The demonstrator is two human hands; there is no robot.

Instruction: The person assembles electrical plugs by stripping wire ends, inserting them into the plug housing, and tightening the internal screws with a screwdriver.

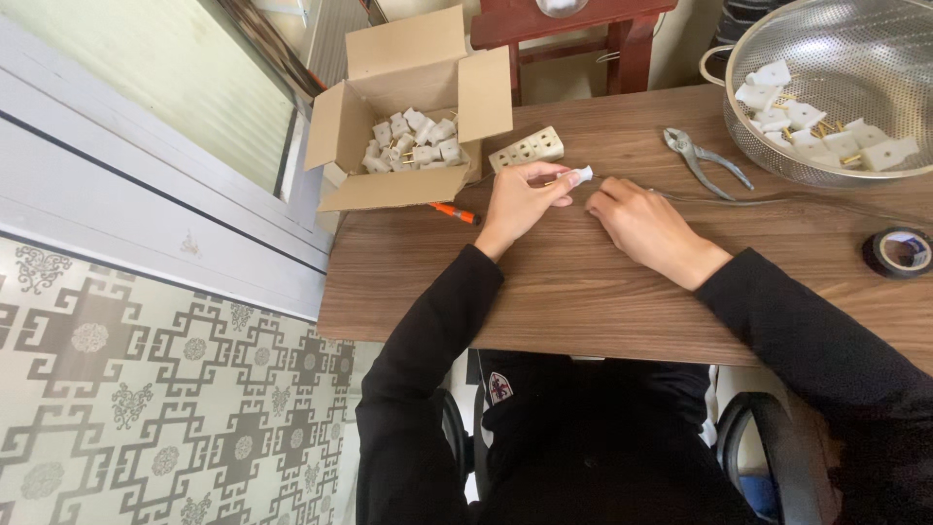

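My left hand point(520, 199) pinches a small white plug part point(581, 175) between thumb and fingers above the wooden table point(583, 292). My right hand point(637, 219) rests on the table just right of it, fingers curled around a thin grey wire point(777, 199) that runs off toward the right edge. The fingertips of both hands nearly meet at the plug part. Both arms wear black sleeves.
An open cardboard box point(403, 107) of white plug parts stands at the back left, a white socket strip point(526, 149) beside it. An orange-handled screwdriver point(455, 212) lies under the box flap. Metal pliers point(705, 160), a steel colander point(836, 87) of plugs and black tape point(899, 251) lie right.
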